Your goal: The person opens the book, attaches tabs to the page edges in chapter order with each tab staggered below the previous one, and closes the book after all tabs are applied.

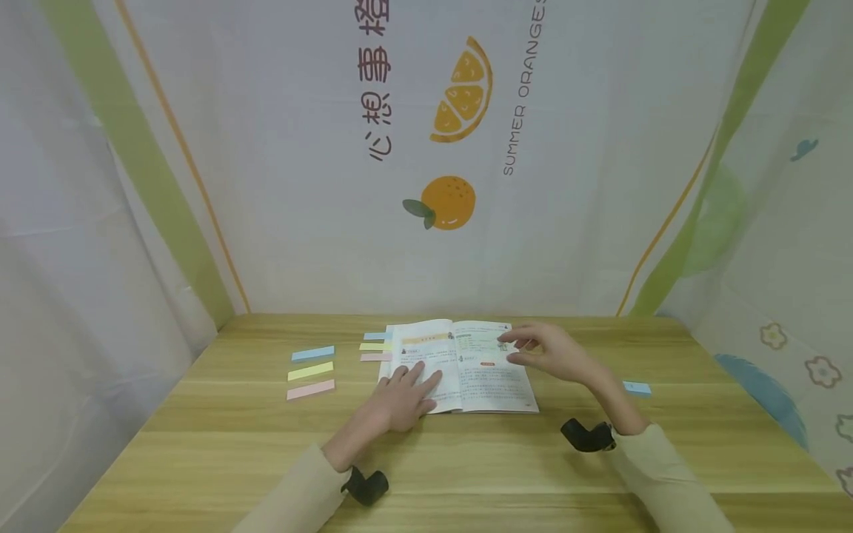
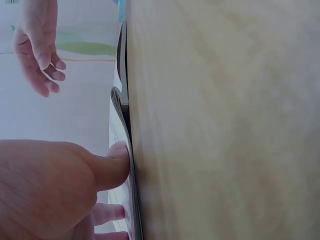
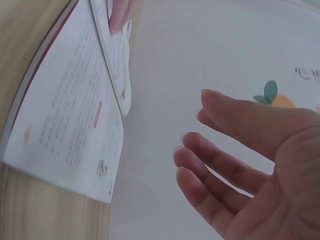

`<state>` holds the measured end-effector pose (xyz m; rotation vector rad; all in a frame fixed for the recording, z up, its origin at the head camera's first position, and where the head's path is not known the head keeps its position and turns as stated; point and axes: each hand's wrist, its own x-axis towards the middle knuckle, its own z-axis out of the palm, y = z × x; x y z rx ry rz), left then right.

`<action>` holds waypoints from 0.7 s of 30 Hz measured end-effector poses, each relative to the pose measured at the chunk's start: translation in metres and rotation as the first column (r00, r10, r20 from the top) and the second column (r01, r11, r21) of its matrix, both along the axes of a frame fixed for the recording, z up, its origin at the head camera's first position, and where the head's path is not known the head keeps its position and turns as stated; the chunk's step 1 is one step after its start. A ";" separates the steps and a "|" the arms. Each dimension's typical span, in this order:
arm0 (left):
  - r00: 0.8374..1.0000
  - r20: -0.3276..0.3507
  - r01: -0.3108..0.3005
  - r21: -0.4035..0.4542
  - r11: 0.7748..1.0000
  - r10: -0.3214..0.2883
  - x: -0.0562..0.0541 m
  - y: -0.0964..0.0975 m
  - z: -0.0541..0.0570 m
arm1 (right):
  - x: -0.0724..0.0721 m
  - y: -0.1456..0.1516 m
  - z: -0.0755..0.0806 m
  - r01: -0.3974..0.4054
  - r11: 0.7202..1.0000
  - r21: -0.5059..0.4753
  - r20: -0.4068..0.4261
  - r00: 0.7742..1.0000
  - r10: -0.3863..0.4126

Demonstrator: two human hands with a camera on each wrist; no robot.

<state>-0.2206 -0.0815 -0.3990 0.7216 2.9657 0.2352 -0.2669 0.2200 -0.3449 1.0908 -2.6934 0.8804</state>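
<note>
An open book (image 1: 496,381) lies on the wooden table, printed text on both pages. My left hand (image 1: 403,400) rests on the lower part of its left page with fingers spread; in the left wrist view its thumb (image 2: 114,165) presses near the page's lower edge. Above the right page hovers my right hand (image 1: 549,352), fingers loosely bent and holding nothing, as the right wrist view of the hand (image 3: 240,160) also shows. Blue, yellow and pink sticky tabs (image 1: 376,346) stick out from the book's left edge.
Left of the book lie a blue strip (image 1: 313,354), a yellow strip (image 1: 310,371) and a pink strip (image 1: 311,389). A small blue piece (image 1: 637,388) sits to the right on the table (image 1: 480,474). A printed curtain (image 1: 300,244) hangs behind the table.
</note>
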 end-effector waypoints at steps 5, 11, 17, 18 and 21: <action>1.000 0.012 -0.005 0.001 1.000 0.005 0.002 0.000 0.001 | -0.006 0.019 0.000 0.029 0.999 -0.036 0.052 0.998 -0.028; 1.000 0.008 -0.003 -0.007 1.000 0.003 0.000 0.001 0.002 | -0.012 0.051 0.002 0.091 0.995 -0.042 0.106 0.991 -0.087; 1.000 0.006 -0.001 -0.006 1.000 0.001 0.000 0.000 0.001 | -0.012 0.079 0.005 0.129 0.990 -0.057 0.168 0.979 -0.118; 1.000 0.007 -0.002 -0.005 1.000 0.002 0.000 0.000 0.001 | -0.012 0.083 0.005 0.132 0.990 -0.058 0.174 0.977 -0.120; 1.000 0.014 -0.005 0.000 1.000 0.005 0.001 0.000 0.001 | -0.012 0.095 0.005 0.134 0.989 -0.064 0.196 0.973 -0.119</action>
